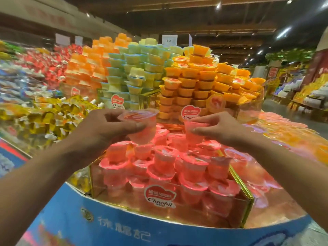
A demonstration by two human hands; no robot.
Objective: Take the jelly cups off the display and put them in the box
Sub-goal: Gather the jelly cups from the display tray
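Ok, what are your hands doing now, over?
Left hand grips one pink jelly cup. Right hand pinches a second pink cup. Both over the clear display bin. Nothing blocking.

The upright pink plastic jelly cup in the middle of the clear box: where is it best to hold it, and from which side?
Probably pinch the upright pink plastic jelly cup by its side wall just under the wide lid rim, coming from above. It stands lid up, its wall narrows downward, and neighbouring cups crowd its base.
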